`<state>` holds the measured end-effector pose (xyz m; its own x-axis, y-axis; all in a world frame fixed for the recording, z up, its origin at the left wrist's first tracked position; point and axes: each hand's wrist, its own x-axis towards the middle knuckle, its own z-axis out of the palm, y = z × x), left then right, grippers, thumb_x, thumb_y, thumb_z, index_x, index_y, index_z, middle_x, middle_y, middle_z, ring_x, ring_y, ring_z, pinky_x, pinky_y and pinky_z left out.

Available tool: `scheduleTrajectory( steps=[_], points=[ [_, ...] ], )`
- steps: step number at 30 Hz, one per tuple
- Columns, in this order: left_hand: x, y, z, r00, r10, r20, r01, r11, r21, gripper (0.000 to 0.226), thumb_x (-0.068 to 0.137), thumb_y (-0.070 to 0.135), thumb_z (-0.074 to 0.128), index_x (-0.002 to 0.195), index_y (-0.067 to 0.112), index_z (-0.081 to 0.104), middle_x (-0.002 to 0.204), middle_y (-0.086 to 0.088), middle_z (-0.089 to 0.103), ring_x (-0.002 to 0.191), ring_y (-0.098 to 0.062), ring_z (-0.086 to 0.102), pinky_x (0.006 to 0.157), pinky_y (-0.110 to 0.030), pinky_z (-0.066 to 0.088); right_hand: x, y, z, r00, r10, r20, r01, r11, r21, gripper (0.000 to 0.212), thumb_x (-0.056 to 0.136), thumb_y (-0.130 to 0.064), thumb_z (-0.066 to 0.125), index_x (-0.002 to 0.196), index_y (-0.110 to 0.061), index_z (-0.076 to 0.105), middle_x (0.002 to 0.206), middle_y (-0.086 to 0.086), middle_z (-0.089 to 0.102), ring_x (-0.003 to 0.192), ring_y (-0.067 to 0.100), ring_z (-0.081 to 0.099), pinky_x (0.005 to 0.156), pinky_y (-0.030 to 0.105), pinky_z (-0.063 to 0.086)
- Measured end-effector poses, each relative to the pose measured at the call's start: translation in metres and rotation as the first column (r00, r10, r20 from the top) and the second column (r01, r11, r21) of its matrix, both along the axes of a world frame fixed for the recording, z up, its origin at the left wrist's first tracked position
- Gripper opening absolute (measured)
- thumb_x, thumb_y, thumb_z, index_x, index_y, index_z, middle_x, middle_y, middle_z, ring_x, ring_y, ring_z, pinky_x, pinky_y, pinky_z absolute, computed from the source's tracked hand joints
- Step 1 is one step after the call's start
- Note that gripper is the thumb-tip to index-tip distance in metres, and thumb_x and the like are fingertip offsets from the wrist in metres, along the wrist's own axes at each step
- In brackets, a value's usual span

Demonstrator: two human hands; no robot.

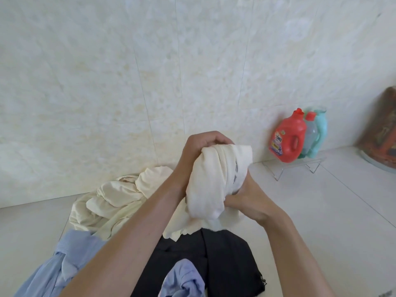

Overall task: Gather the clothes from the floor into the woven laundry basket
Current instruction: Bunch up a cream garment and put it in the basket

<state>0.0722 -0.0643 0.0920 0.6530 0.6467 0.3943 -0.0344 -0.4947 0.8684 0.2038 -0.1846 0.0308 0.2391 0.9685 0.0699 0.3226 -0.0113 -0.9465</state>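
Both hands are bunching the cream-white soft cloth garment (211, 185). The left hand (203, 144) is curling over its top and the right hand (244, 200) is clutching its lower end, holding it above the black fabric garment (225, 254) on the floor. Its loose hem is dangling and probably wants tucking in before carrying. The woven laundry basket is not showing in this view.

Right hand (250, 199) half behind cream cloth (212, 179)
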Motion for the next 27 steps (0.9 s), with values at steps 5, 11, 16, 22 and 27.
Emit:
scheduleTrajectory(
  steps=[5, 11, 16, 22, 27],
  points=[
    [0.011, -0.02, 0.024, 0.984, -0.156, 0.089, 0.173, 0.953, -0.248, 0.021, 0.089, 0.011, 0.072, 0.1, 0.025, 0.083, 0.096, -0.001, 0.078, 0.093, -0.011, 0.075, 0.084, -0.018, 0.058, -0.006, 0.007, 0.0, 0.949, -0.313, -0.036, 0.313, 0.923, 0.222, 0.019, 0.072, -0.003, 0.066, 0.078, -0.021, 0.07, 0.082, -0.003, 0.077, 0.07, 0.001, 0.065, 0.065, 0.032, 0.058],
    [0.021, 0.146, -0.146, 0.928, -0.238, -0.288, 0.075, 0.874, -0.479, 0.051, 0.1, 0.052, 0.07, 0.147, 0.053, 0.052, 0.134, 0.018, 0.069, 0.143, -0.03, 0.057, 0.116, -0.045, 0.043, -0.01, 0.005, 0.012, 0.912, -0.396, -0.107, 0.406, 0.839, 0.361, 0.013, 0.066, -0.007, 0.063, 0.075, 0.001, 0.064, 0.069, 0.013, 0.064, 0.064, 0.008, 0.052, 0.06, 0.03, 0.045],
    [-0.02, 0.049, -0.094, 0.765, -0.351, -0.541, 0.14, 0.909, -0.392, 0.062, 0.068, -0.001, 0.094, 0.114, 0.03, 0.066, 0.094, 0.031, 0.072, 0.101, 0.005, 0.068, 0.088, -0.014, 0.049, -0.011, 0.004, 0.02, 0.839, -0.407, -0.36, 0.531, 0.759, 0.378, 0.017, 0.068, -0.001, 0.066, 0.072, -0.016, 0.072, 0.07, -0.011, 0.072, 0.069, 0.007, 0.064, 0.063, 0.028, 0.052],
    [0.011, -0.013, -0.077, 0.957, -0.064, -0.284, 0.012, 0.983, -0.182, 0.04, 0.076, 0.023, 0.096, 0.108, 0.037, 0.078, 0.105, 0.027, 0.08, 0.103, 0.008, 0.073, 0.103, -0.034, 0.059, -0.012, 0.006, 0.017, 0.727, -0.582, -0.364, 0.687, 0.605, 0.403, 0.018, 0.085, 0.008, 0.068, 0.075, -0.007, 0.067, 0.069, 0.0, 0.068, 0.069, 0.011, 0.064, 0.064, 0.03, 0.053],
    [0.011, -0.009, -0.046, 0.976, 0.112, -0.184, -0.156, 0.957, -0.243, 0.043, 0.061, 0.029, 0.093, 0.1, 0.014, 0.082, 0.097, -0.003, 0.084, 0.098, -0.023, 0.08, 0.091, -0.052, 0.065, -0.006, 0.003, 0.018, 0.721, -0.641, -0.263, 0.669, 0.548, 0.501, 0.017, 0.072, 0.0, 0.061, 0.089, -0.002, 0.067, 0.085, 0.014, 0.072, 0.078, 0.013, 0.063, 0.07, 0.034, 0.053]
  ],
)
